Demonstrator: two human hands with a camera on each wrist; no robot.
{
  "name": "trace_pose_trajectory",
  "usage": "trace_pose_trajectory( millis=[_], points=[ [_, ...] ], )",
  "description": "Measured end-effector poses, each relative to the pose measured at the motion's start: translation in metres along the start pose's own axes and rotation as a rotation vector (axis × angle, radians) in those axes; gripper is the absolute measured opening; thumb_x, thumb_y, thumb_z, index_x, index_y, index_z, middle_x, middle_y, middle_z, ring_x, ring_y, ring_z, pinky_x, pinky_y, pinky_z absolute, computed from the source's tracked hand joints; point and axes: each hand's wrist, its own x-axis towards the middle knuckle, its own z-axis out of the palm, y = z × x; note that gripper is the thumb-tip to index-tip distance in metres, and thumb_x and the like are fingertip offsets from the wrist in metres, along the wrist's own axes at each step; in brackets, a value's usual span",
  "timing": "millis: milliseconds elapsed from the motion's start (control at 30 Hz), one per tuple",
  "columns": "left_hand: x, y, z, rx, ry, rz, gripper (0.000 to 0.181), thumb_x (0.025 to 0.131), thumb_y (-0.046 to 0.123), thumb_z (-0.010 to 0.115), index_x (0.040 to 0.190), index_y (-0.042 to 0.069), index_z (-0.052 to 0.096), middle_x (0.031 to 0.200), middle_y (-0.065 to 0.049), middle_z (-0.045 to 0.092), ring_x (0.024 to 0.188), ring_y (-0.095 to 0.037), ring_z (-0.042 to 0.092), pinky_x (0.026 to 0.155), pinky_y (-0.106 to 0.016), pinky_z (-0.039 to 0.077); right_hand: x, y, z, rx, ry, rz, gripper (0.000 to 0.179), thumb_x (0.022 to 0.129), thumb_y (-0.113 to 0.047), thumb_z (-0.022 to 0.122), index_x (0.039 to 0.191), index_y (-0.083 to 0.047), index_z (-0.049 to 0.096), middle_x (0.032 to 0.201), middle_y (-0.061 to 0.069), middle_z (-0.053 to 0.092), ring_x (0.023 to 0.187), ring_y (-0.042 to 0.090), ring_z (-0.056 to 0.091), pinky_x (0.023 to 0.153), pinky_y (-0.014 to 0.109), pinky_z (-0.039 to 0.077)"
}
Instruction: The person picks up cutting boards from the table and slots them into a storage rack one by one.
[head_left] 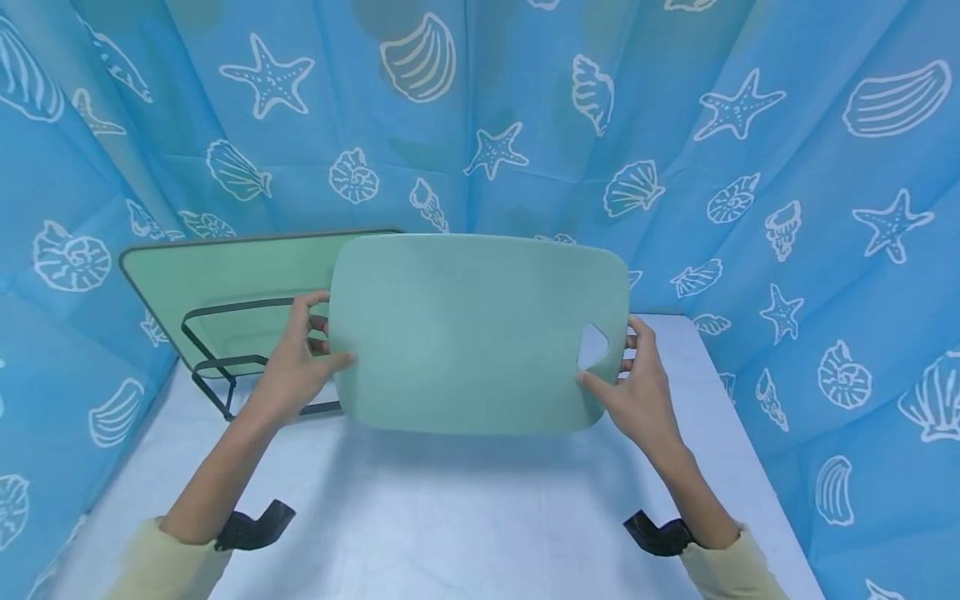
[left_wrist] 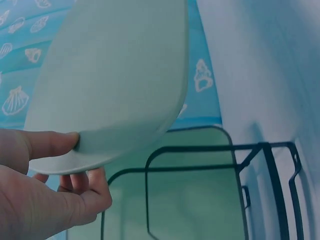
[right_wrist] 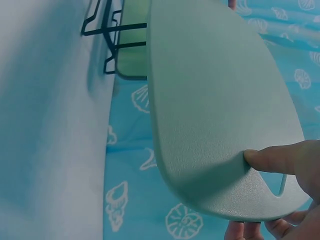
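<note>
A pale green cutting board (head_left: pixel 465 333) with rounded corners and a handle hole near its right end is held up above the table, its broad face toward the head camera. My left hand (head_left: pixel 300 358) pinches the left end, thumb (left_wrist: pixel 52 144) on the near face and fingers behind. At the other end my right hand (head_left: pixel 633 383) grips beside the hole, its thumb (right_wrist: pixel 272 157) on the near face and the fingers curled behind the edge. Behind the board, at the left, a black wire rack (head_left: pixel 206 364) holds a larger green board (head_left: pixel 225 275) with a dark rim.
A white cloth (head_left: pixel 465 525) covers the table, with the held board's shadow on it. Blue curtains (head_left: pixel 540 83) printed with white shells and starfish hang along the back and both sides. Black straps (head_left: pixel 251 529) circle both wrists.
</note>
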Motion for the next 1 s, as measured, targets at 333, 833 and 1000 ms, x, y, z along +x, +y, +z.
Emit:
trace_pose_trajectory(
  millis=[333, 833, 1000],
  points=[
    [-0.006, 0.006, -0.021, 0.054, 0.084, 0.044, 0.08, 0.092, -0.004, 0.063, 0.155, 0.014, 0.017, 0.128, -0.025, 0.038, 0.104, -0.039, 0.048, 0.084, -0.048, 0.048, 0.011, -0.018, 0.01, 0.036, 0.021, -0.066, 0.093, 0.083, -0.006, 0.08, 0.156, -0.011, 0.022, 0.129, 0.019, 0.046, 0.097, 0.033, 0.054, 0.079, 0.051, 0.054],
    [-0.013, -0.002, -0.054, 0.103, 0.21, 0.023, 0.083, 0.092, -0.003, 0.066, 0.157, 0.016, 0.017, 0.129, -0.023, 0.04, 0.102, -0.031, 0.046, 0.078, -0.033, 0.047, 0.026, -0.048, 0.036, 0.096, -0.003, -0.136, 0.093, 0.082, -0.009, 0.082, 0.155, -0.012, 0.024, 0.128, 0.014, 0.047, 0.094, 0.031, 0.054, 0.075, 0.046, 0.054],
    [-0.015, -0.006, -0.064, 0.106, 0.235, 0.036, 0.083, 0.092, -0.004, 0.065, 0.157, 0.018, 0.019, 0.123, -0.016, 0.04, 0.096, -0.027, 0.045, 0.069, -0.018, 0.046, 0.03, -0.057, 0.046, 0.119, -0.011, -0.152, 0.093, 0.082, -0.01, 0.082, 0.155, -0.013, 0.024, 0.13, 0.014, 0.047, 0.093, 0.03, 0.055, 0.073, 0.047, 0.055]
  ],
)
